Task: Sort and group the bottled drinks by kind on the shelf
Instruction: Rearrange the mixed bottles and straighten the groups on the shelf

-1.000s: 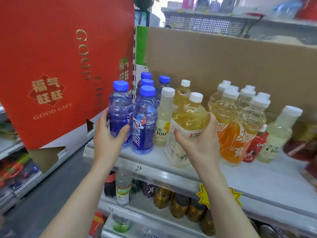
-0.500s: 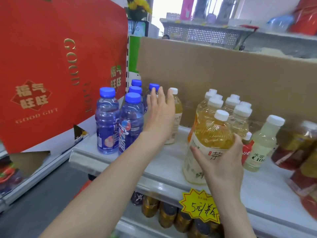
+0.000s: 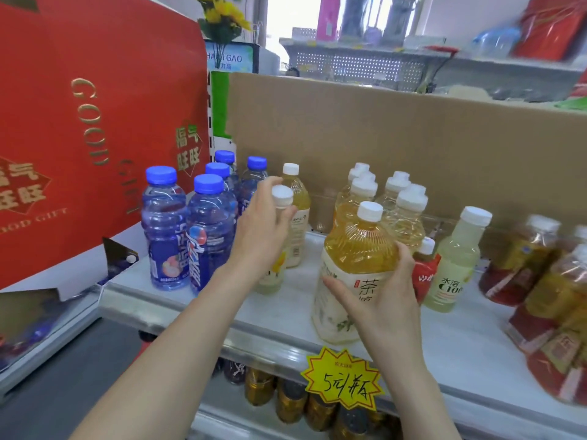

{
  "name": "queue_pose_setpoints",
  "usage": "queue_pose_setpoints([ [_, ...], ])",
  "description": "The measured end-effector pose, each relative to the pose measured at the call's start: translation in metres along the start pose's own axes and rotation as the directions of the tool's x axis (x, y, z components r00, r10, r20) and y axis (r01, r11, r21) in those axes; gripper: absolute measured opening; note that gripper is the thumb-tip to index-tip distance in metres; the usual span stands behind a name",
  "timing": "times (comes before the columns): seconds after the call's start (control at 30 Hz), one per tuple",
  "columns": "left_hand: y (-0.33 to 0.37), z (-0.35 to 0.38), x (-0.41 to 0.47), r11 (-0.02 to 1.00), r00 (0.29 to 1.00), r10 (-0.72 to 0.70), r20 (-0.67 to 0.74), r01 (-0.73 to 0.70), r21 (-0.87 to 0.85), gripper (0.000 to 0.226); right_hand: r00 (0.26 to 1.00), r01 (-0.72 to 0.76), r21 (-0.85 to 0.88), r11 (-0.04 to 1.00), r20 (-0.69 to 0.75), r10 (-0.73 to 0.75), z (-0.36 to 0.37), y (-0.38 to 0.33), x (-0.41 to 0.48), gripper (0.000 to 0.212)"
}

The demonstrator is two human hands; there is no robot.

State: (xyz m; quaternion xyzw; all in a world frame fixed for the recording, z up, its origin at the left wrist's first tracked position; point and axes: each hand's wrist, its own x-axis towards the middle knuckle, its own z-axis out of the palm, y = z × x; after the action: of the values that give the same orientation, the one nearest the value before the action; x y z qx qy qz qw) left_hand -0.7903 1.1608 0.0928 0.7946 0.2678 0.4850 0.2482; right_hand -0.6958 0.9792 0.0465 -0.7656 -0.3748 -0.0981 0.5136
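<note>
Shelf (image 3: pixel 476 344), drinks, head view.

- Left grip (image 3: pixel 265 231): fingers curled round the shoulder of a pale bottle (image 3: pixel 270 276), just under its white cap. The bottle is upright, near the front edge and just right of the blue bottles. Whether its base rests on the shelf cannot be told.
- Right grip (image 3: pixel 382 292): half closed round the labelled waist of a large tea bottle (image 3: pixel 359 249), thumb across the label, fingers on the far side. The bottle is upright at the front edge, mid-shelf, above the price tag (image 3: pixel 343 379).
- Blue bottles (image 3: pixel 209 230): five, blue caps, grouped at the left end.
- Yellow bottle (image 3: pixel 298 198): single, white cap, toward the back, behind the left grip.
- Tea bottles (image 3: pixel 405 214): cluster, white caps, along the back, behind the large tea bottle.
- Red bottle (image 3: pixel 425 276): small, just right of the right grip.
- C100 bottle (image 3: pixel 454 265): pale, touching the red bottle's right side.
- Wrapped packs (image 3: pixel 540 281): right end, blurred.
- Cardboard (image 3: pixel 381 138): behind the shelf.
- Gift box (image 3: pixel 95 122): red, beyond the left end.
</note>
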Motion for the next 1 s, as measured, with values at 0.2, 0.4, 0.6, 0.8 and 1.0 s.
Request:
queue_pose_setpoints([
  [0.2,0.003,-0.002,-0.02,0.977,0.99,-0.092,0.109,0.111,-0.181,0.053,0.991,0.058,0.023,0.998,0.116,-0.06,-0.005,0.005,-0.003,0.109],
  [0.4,-0.035,0.003,-0.068,0.918,0.921,-0.264,0.288,0.331,-0.217,0.07,0.963,-0.02,0.18,0.983,0.269,-0.029,-0.008,0.02,0.002,0.099],
  [0.6,-0.034,0.011,-0.086,0.925,0.949,-0.238,0.206,0.286,-0.249,0.066,0.893,-0.193,0.413,0.89,0.449,-0.014,-0.004,0.024,0.01,0.079],
  [0.8,-0.019,0.008,-0.106,0.894,0.964,-0.26,0.061,0.264,-0.361,0.059,0.9,-0.192,0.381,0.905,0.435,0.008,0.003,0.023,0.024,0.066],
  [1.0,-0.007,-0.019,-0.126,0.785,0.944,-0.326,0.042,0.295,-0.544,0.058,0.958,-0.161,0.407,0.899,0.283,0.043,0.01,0.002,0.005,0.082],
])
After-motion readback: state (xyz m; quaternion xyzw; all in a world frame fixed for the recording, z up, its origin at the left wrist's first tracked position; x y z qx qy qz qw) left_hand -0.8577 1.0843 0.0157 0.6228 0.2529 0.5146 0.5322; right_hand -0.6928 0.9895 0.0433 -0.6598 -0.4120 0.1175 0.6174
